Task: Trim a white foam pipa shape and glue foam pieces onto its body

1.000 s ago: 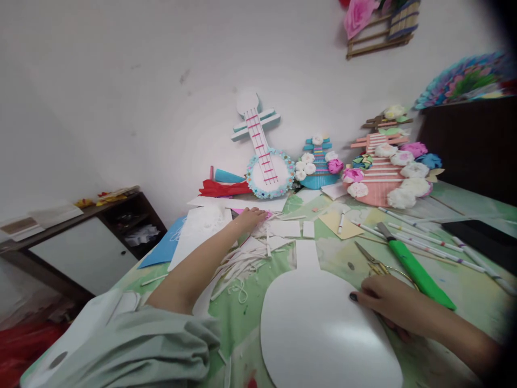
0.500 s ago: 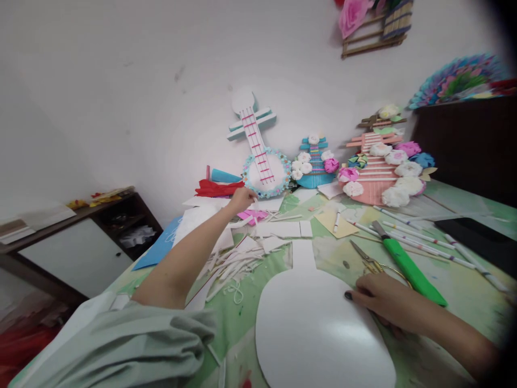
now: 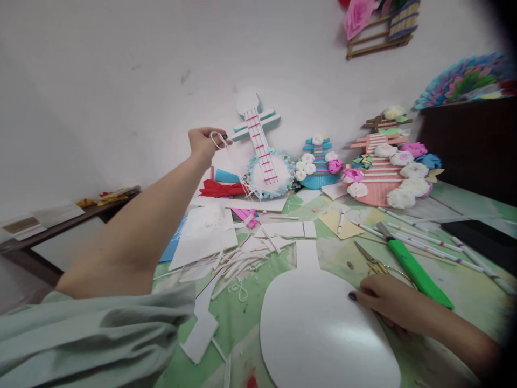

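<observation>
My left hand (image 3: 202,144) is raised above the back left of the table, its fingers pinched on white string (image 3: 219,141). Thin strands hang from it toward the white papers below. With the thumb on top, my right hand (image 3: 391,302) grips the right edge of a white lute-shaped board (image 3: 323,318) lying flat in front of me; its other fingers are partly hidden at the edge. Gold-handled scissors (image 3: 374,262) lie just beyond that hand, beside a green-handled knife (image 3: 418,272).
A white banjo-like craft (image 3: 264,167) leans on the wall. Blue (image 3: 318,170) and pink (image 3: 377,180) flowered lute crafts stand to its right. White strips (image 3: 242,258) litter the left side. Marked paper sticks (image 3: 428,242) and a black phone-like slab (image 3: 480,237) lie right.
My left hand has risen and moved left from the papers, drawing white string up with it. My right hand stays on the board's edge. The view has shifted slightly.
</observation>
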A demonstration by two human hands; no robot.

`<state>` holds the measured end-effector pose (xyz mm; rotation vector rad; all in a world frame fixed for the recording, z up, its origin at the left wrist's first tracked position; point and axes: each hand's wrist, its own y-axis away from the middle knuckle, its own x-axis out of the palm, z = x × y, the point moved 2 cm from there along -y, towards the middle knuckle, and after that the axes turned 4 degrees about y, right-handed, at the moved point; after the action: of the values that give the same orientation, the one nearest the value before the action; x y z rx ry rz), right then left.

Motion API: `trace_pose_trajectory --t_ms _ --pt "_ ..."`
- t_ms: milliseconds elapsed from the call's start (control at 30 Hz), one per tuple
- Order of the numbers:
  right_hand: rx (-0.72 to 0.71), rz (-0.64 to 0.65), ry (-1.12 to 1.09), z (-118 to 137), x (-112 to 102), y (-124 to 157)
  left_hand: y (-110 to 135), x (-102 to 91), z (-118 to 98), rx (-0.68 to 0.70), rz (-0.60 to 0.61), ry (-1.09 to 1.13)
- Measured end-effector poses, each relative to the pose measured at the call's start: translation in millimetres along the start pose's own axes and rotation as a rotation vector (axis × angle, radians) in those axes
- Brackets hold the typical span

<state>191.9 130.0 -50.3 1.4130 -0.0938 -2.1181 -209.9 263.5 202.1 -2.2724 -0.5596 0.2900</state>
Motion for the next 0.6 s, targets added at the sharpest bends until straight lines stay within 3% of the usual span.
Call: trace_pose_trajectory --t_ms 100,267,433,600 --pt "0.007 -0.009 -0.009 -0.7 0.4 -1.3 -18.3 -13.9 -25.7 0.056 -0.065 -0.009" --pt "-0.01 -0.032 -0.053 -8.1 5.2 -8.0 -36.3 -20.4 -66.1 0.136 -0.023 -0.048" --pt "-0.009 -0.041 -0.105 -10.9 6.6 -10.6 -53.5 -1.2 -109.6 0.255 0.024 -0.055" --pt "-0.004 -0.044 -0.095 -4.0 3.2 -4.3 -62.4 34.4 -176.2 0.44 0.136 0.013"
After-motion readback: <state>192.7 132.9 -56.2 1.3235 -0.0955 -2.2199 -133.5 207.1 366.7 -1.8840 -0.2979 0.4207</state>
